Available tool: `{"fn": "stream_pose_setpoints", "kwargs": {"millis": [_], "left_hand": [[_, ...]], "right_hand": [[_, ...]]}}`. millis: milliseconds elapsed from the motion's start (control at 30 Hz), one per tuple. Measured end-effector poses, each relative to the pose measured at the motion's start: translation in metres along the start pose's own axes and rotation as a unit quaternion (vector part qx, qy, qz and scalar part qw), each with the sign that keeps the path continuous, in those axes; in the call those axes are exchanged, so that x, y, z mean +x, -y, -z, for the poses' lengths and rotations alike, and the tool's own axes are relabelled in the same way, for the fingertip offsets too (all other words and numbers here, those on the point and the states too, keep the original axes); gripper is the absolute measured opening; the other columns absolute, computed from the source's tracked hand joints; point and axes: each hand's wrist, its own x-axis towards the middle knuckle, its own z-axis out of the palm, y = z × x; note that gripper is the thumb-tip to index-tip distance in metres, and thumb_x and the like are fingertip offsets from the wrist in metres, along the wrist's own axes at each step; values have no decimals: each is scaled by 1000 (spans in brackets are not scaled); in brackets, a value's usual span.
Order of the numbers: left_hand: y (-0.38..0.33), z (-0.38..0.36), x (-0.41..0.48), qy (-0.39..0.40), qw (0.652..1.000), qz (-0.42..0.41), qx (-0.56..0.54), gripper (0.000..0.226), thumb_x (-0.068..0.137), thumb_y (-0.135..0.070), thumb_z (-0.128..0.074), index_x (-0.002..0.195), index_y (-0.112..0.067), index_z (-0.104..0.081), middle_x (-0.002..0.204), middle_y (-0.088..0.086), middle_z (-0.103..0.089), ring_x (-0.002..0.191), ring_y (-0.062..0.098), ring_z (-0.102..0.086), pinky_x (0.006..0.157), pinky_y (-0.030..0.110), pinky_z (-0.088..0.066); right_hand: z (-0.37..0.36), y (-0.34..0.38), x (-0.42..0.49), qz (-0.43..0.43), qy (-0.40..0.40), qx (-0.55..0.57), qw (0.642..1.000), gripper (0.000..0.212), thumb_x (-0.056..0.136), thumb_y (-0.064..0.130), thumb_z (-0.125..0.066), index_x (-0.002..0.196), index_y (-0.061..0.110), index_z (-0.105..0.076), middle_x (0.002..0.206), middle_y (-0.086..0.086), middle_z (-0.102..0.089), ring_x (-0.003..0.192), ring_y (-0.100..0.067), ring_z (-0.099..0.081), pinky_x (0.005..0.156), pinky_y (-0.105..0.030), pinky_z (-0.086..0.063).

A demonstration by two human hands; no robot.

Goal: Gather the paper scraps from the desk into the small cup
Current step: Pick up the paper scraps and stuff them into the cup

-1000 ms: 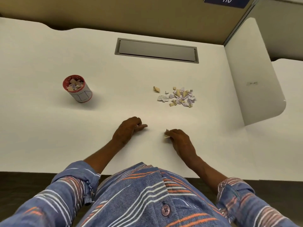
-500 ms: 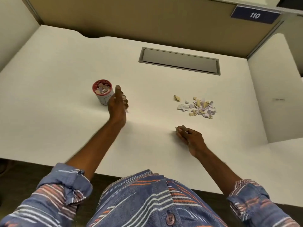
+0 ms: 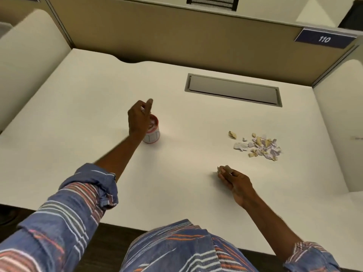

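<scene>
A small cup [image 3: 154, 135] with a red rim and white wall stands left of the desk's middle, with scraps inside it. My left hand [image 3: 139, 119] hovers right over its left side and hides part of the rim; its fingers are pinched with a small pale bit between them. A pile of paper scraps [image 3: 260, 147], tan, white and lilac, lies on the right part of the desk. My right hand [image 3: 233, 180] rests on the desk below that pile, its fingertips pinched on a tan scrap [image 3: 221, 169].
The white desk [image 3: 94, 107] has a grey cable hatch [image 3: 233, 89] set into it at the back. Tan partition walls close the back, and rounded white dividers stand on both sides. A blue sign reading 110 [image 3: 324, 38] sits at the upper right.
My left hand left the front of the desk, travelled to the cup and now sits over its rim. My right hand stayed in place with its scrap. The camera tilted up.
</scene>
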Motion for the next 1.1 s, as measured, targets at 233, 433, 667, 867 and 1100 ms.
{"fn": "stream_pose_setpoints", "kwargs": {"millis": [233,433,667,867,1100], "left_hand": [[-2,4,-1,31,999,8,1,42,99,-40,-49,72,-14,-68,76,1,-72,77,18,-67,78,32,-52],[-1,16,-3,90,991,-14,-97,35,96,-9,-35,88,-7,-69,91,4,-70,90,18,-68,88,39,-56],[7,29,-3,167,975,24,-144,36,98,-4,-36,129,-9,-54,115,8,-65,111,19,-60,92,26,-47],[3,39,-4,179,935,118,-281,44,97,1,-31,134,-12,-52,131,9,-61,127,20,-54,104,41,-48],[5,49,-1,148,951,97,-253,48,96,2,-30,132,-13,-56,130,1,-62,123,6,-57,94,23,-51]], "right_hand": [[-38,1,5,22,10,-43,999,30,88,-2,-69,117,-5,-66,116,-17,-73,106,-23,-72,81,-23,-60],[-105,7,11,41,56,-102,992,23,86,0,-72,109,-3,-71,112,-18,-74,105,-21,-73,84,-23,-60],[-208,22,20,87,135,-166,973,24,88,1,-72,110,-7,-70,115,-21,-72,106,-23,-72,91,-27,-58],[-282,29,28,137,138,-320,927,24,89,1,-69,112,-6,-70,112,-24,-71,101,-32,-71,94,-39,-58],[-321,31,32,174,151,-509,829,29,86,7,-61,113,10,-73,114,-8,-73,106,-24,-67,86,-35,-57]]}}
